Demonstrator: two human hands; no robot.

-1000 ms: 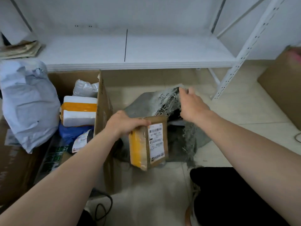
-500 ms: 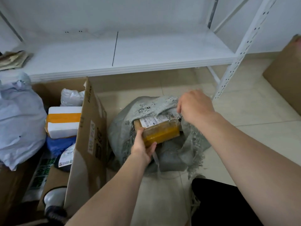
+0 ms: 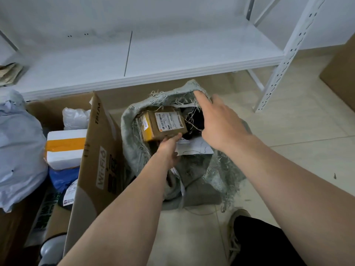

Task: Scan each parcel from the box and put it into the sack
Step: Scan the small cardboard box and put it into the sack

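Observation:
A small brown parcel [image 3: 163, 125] with yellow tape and a white barcode label lies inside the mouth of the grey woven sack [image 3: 221, 175] on the floor. My left hand [image 3: 170, 150] reaches into the sack and holds the parcel from below at its near edge. My right hand [image 3: 217, 123] grips the sack's frayed far rim and holds the mouth up and wide. A white-labelled packet [image 3: 194, 147] and dark items lie deeper in the sack. The cardboard box [image 3: 96, 158] stands to the left, with a white and orange parcel [image 3: 65, 148] and other bags inside.
A pale grey mailer bag [image 3: 19, 150] bulges at the far left. A white metal shelf [image 3: 153, 54] runs across the back, its upright [image 3: 284, 60] at right. Another cardboard box [image 3: 342, 70] stands at the right edge. My shoe [image 3: 233, 237] is at the bottom, a grey scanner [image 3: 50, 250] at bottom left.
My left hand has carried the parcel from beside the box into the sack's mouth and laid it flat, label up. My right hand has lifted the sack's rim higher.

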